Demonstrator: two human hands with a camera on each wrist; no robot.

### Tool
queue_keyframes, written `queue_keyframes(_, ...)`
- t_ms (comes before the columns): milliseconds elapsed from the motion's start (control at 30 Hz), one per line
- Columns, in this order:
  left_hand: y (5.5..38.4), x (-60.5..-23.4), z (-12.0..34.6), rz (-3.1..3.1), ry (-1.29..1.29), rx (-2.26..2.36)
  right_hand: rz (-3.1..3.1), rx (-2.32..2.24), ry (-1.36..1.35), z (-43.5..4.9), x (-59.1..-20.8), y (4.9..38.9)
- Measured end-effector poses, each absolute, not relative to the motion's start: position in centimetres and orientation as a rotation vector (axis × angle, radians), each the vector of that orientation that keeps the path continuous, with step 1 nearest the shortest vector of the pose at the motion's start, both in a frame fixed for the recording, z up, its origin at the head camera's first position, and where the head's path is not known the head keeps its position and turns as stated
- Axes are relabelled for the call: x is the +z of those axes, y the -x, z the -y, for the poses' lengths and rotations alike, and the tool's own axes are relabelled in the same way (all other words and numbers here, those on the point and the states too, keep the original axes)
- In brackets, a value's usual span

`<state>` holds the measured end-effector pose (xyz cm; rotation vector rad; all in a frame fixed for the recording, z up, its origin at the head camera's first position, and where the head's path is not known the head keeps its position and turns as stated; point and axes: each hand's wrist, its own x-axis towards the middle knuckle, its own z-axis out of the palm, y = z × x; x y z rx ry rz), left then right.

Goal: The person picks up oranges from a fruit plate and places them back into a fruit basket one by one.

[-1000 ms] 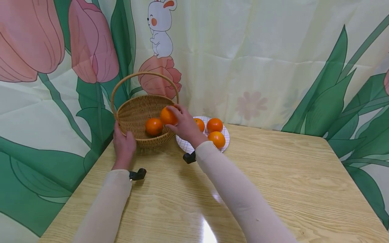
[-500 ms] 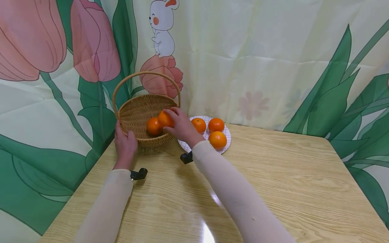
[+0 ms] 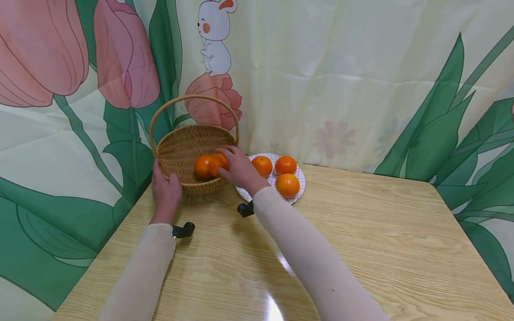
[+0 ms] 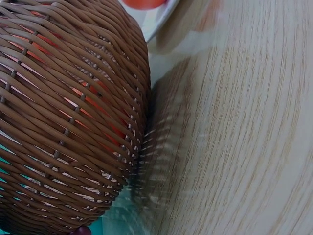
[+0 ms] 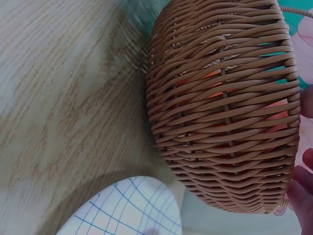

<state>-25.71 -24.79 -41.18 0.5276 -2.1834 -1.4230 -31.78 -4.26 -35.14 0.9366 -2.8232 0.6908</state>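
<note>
Lower than before, the right hand (image 3: 240,168) curls round an orange (image 3: 215,167) inside the basket's (image 3: 176,151) right rim; the left hand (image 3: 165,192) grips the basket's left edge. Open table (image 3: 381,223) spreads right of the basket, past the plate (image 3: 273,158).

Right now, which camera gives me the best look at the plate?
The head view: it shows most of the plate with three oranges on it, though the right arm hides part. The left wrist view catches only a slice at the top; the right wrist view, a checked end cut off at the bottom.
</note>
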Motion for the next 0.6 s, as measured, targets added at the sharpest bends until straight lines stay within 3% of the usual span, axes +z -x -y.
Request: queue_keyframes(600, 25.6, -41.3, 25.1, 2.176, -0.554, -1.428, 2.740, 0.717, -0.893, 2.4, -35.5, 31.7)
